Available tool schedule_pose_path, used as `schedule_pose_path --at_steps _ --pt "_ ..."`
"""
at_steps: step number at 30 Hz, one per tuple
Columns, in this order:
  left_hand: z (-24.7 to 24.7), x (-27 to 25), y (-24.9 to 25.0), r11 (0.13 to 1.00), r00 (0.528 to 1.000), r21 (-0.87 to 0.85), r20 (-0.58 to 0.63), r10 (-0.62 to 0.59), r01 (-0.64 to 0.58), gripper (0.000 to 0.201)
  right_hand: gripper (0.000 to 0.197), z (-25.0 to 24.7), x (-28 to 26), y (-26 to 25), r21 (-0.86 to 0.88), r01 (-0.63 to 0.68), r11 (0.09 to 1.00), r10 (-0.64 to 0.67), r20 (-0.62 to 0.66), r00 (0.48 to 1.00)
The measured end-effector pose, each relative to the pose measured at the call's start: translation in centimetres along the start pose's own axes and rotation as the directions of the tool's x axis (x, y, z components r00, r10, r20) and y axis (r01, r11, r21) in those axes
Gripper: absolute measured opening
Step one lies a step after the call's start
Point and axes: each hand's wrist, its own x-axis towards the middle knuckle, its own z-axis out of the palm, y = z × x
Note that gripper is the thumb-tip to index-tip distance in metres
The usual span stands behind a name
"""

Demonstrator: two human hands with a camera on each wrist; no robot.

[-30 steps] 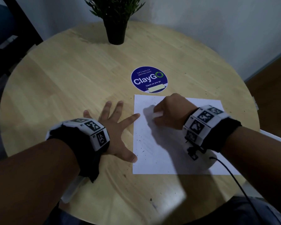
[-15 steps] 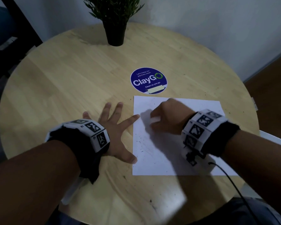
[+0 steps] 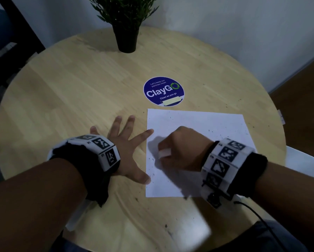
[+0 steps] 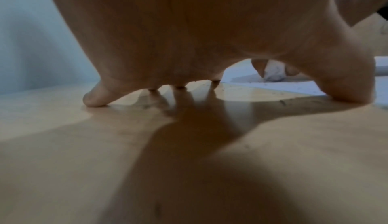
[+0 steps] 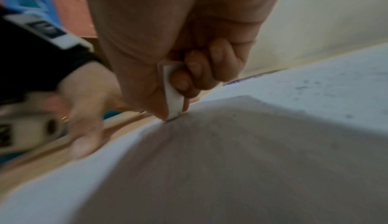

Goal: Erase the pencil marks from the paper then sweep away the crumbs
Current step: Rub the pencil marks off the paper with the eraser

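Note:
A white sheet of paper (image 3: pixel 198 124) lies on the round wooden table (image 3: pixel 80 88), dotted with small dark eraser crumbs (image 3: pixel 216 135). My right hand (image 3: pixel 181 148) pinches a white eraser (image 3: pixel 164 153) and presses its lower edge onto the paper near the left side; the right wrist view shows the eraser (image 5: pixel 173 98) between thumb and fingers, touching the sheet (image 5: pixel 315 94). My left hand (image 3: pixel 127 142) lies flat and spread on the table. Its forefinger and thumb touch the paper's left edge. In the left wrist view the fingertips (image 4: pixel 94 98) rest on the wood.
A blue round "ClayGo" sticker (image 3: pixel 163 91) sits just beyond the paper. A dark potted plant (image 3: pixel 127 33) stands at the table's far edge by the wall. A few crumbs lie on the wood right of the paper and near the front edge.
My right hand has slid the eraser toward me and slightly left down the paper. The left hand has stayed in place.

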Motion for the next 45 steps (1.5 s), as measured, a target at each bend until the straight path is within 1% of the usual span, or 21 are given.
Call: schedule_pose_path --at_steps 1,3,5,8,9,12,14,17,19,21,25,29,31,34,35,37,39,40,42,43,45 --pt "0.0 0.0 0.0 1.0 1.0 0.0 0.003 0.002 -0.002 0.126 0.016 -0.5 0.1 0.4 0.003 -0.035 0.999 0.035 -0.007 0.999" --pt "0.0 0.0 0.0 1.0 1.0 -0.003 0.0 0.006 -0.006 0.126 0.009 -1.8 0.9 2.4 0.026 -0.162 0.986 0.164 -0.12 0.979" --pt "0.1 0.1 0.0 1.0 1.0 -0.005 -0.003 0.005 -0.005 0.126 0.011 -1.9 1.2 2.9 0.035 -0.199 0.979 0.202 -0.163 0.966" --pt "0.2 0.2 -0.1 1.0 1.0 -0.004 -0.011 0.007 -0.007 0.126 0.014 -0.3 0.4 0.4 -0.028 -0.041 0.999 0.04 -0.026 0.999" --pt "0.2 0.1 0.0 1.0 1.0 -0.002 -0.014 0.006 -0.006 0.126 0.016 -0.4 0.3 0.2 -0.031 -0.034 0.999 0.034 -0.011 0.999" --pt "0.1 0.0 0.0 1.0 1.0 0.003 -0.009 -0.002 0.002 0.125 0.007 -2.3 1.4 2.2 -0.011 -0.186 0.982 0.183 -0.122 0.975" --pt "0.1 0.0 0.1 1.0 1.0 0.008 -0.009 -0.001 0.001 0.125 0.012 -1.9 1.4 1.8 -0.038 -0.161 0.986 0.155 -0.13 0.979" --pt "0.0 0.0 -0.1 1.0 1.0 0.0 -0.009 0.003 -0.003 0.125 0.015 -0.6 0.4 -0.2 -0.078 -0.027 0.997 0.025 -0.029 0.999" --pt "0.0 0.0 0.0 1.0 1.0 -0.009 -0.003 0.002 -0.002 0.125 0.013 -1.3 0.7 1.1 -0.056 -0.08 0.995 0.079 -0.03 0.996" --pt "-0.1 -0.1 0.1 1.0 1.0 -0.017 -0.001 0.001 -0.001 0.125 0.008 -1.9 1.1 2.2 -0.064 -0.135 0.989 0.129 -0.078 0.988" --pt "-0.2 -0.3 0.4 0.999 1.0 -0.04 -0.019 -0.02 0.019 0.115 0.012 -1.0 0.8 1.4 -0.036 -0.112 0.993 0.108 -0.1 0.989" --pt "0.0 -0.2 0.5 0.999 0.998 -0.012 -0.055 -0.032 0.032 0.112 0.011 -1.6 0.9 2.2 0.006 -0.169 0.986 0.168 -0.099 0.981" --pt "-0.2 -0.3 0.6 0.999 0.998 -0.015 -0.047 -0.03 0.03 0.112 0.013 -1.1 0.7 1.6 0.013 -0.149 0.989 0.15 -0.124 0.981" --pt "-0.4 -0.3 0.6 1.0 0.999 -0.009 -0.046 -0.025 0.025 0.112 0.015 0.0 -0.4 -0.1 -0.007 -0.023 1.0 0.023 -0.019 1.0" --pt "-0.3 -0.3 0.5 1.0 0.999 -0.005 -0.046 -0.025 0.025 0.112 0.017 -0.3 -0.4 0.1 -0.018 -0.028 0.999 0.028 -0.004 1.0" --pt "-0.3 -0.2 0.5 1.0 0.999 -0.002 -0.046 -0.024 0.024 0.112 0.018 -1.3 0.2 1.9 -0.02 -0.139 0.99 0.137 -0.082 0.987" --pt "-0.3 -0.2 0.5 1.0 0.999 -0.007 -0.048 -0.024 0.024 0.112 0.017 -1.3 0.4 2.5 0.006 -0.2 0.98 0.199 -0.156 0.968" --pt "-0.3 -0.1 0.5 1.0 0.998 -0.007 -0.05 -0.024 0.024 0.113 0.016 -0.7 0.3 1.8 0.021 -0.186 0.982 0.187 -0.155 0.97" --pt "-0.2 0.0 0.5 1.0 0.998 0.0 -0.056 -0.026 0.026 0.113 0.016 1.0 -0.8 -0.6 0.046 -0.051 0.998 0.055 -0.084 0.995" --pt "-0.2 0.0 0.5 1.0 0.998 0.005 -0.058 -0.029 0.029 0.113 0.017 1.0 -1.3 -1.0 0.059 -0.036 0.998 0.039 -0.052 0.998" --pt "-0.2 0.0 0.6 0.999 0.998 0.003 -0.051 -0.036 0.036 0.112 0.017 -0.6 -0.7 0.5 0.041 -0.154 0.987 0.156 -0.059 0.986"
